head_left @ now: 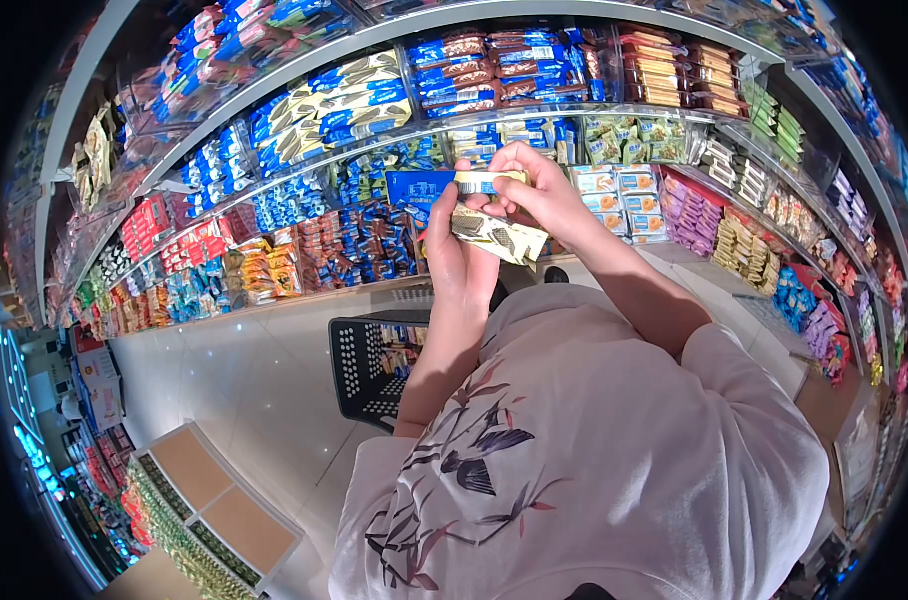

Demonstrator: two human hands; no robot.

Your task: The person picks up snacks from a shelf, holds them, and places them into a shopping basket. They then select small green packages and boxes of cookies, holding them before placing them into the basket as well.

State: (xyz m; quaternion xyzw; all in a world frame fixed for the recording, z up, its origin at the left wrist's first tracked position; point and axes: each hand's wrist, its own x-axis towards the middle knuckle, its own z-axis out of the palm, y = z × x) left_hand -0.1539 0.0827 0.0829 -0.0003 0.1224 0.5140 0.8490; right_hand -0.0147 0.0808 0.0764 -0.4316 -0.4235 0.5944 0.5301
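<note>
Blue-and-cream snack packets, printed with a dark wafer, are between my two hands in front of the shelves. My left hand is closed around them from below, with the cream packet showing its wafer picture to the right of the palm. A blue packet end sticks out to the left beyond the thumb. My right hand comes in from the right, its fingers pinching the cream end of the upper packet near a small printed label. Its fingertips overlap the lower packet in this view.
Tiered shelves of wrapped snacks curve around ahead, with similar blue-and-cream packets in an upper bin. A black perforated basket holding packets stands on the tiled floor below my left forearm. A display stand is at lower left.
</note>
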